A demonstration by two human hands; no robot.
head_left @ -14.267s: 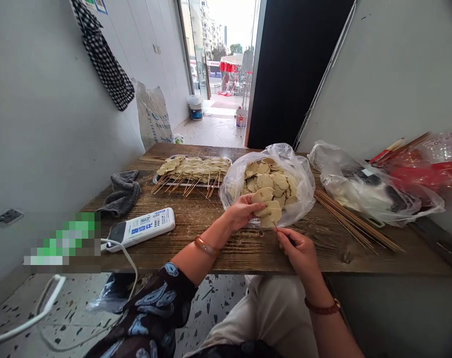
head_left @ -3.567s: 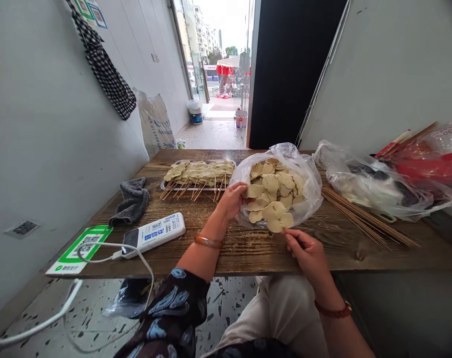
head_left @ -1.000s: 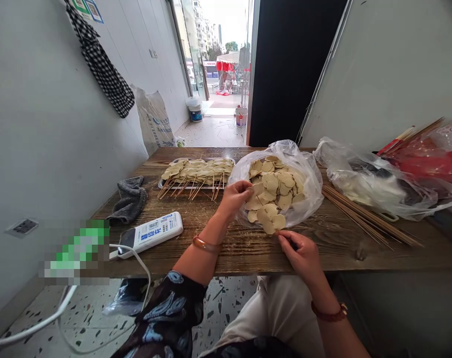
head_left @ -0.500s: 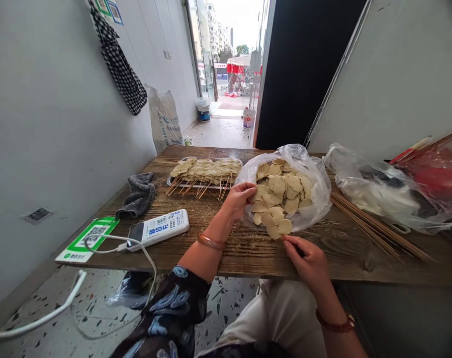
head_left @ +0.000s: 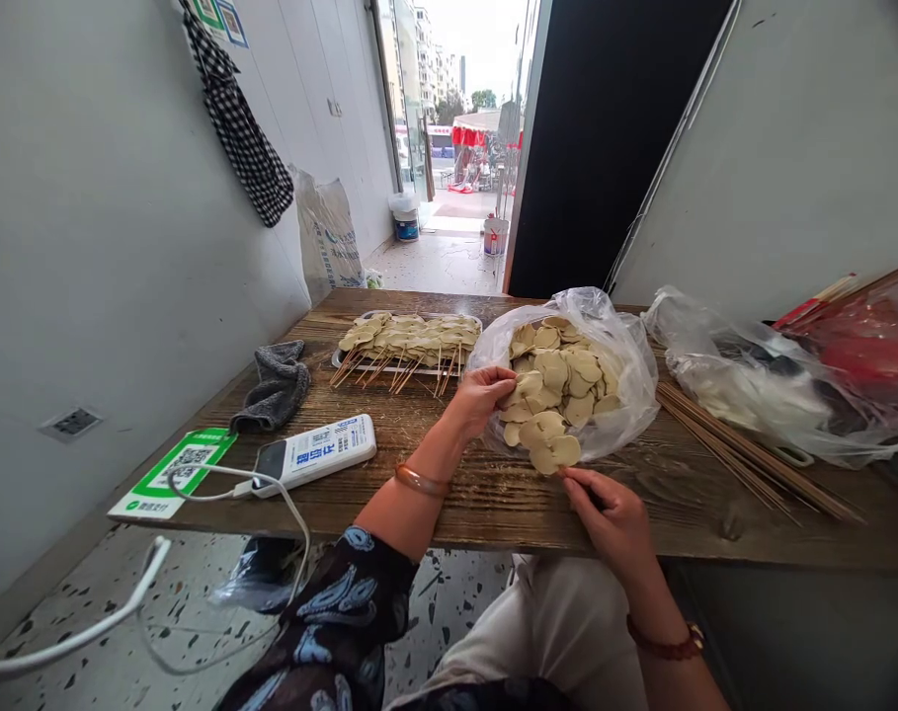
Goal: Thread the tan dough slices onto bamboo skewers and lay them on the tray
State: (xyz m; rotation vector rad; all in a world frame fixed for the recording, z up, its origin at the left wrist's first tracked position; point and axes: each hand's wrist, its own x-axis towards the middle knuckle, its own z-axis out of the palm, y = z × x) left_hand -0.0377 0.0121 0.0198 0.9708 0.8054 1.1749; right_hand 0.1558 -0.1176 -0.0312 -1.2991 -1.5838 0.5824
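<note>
My left hand (head_left: 485, 388) pinches a thin, pale beige slice (head_left: 524, 387) between thumb and fingers, over the near left side of an open clear plastic bag (head_left: 636, 413). Inside the bag lies a heap of similar round slices (head_left: 567, 367). Lower and to the right, my right hand (head_left: 610, 513) is closed on a skewer, mostly hidden by the fingers. Several beige slices (head_left: 554, 455) are threaded at its far end, in front of the bag. Beyond my left hand stands a metal tray (head_left: 339, 361) piled with skewered slices (head_left: 411, 336), their sticks pointing toward me.
Loose bamboo skewers (head_left: 760, 452) lie right of the bag, beside another clear plastic bag (head_left: 775, 385) and a red bag (head_left: 874, 351). On the left are a grey cloth (head_left: 275, 385), a white power bank (head_left: 330, 452) with its cable, and a green QR card (head_left: 174, 476).
My left hand has shifted slightly to the right with its fingers over the slices. The right hand and its skewer have stayed nearly in place.
</note>
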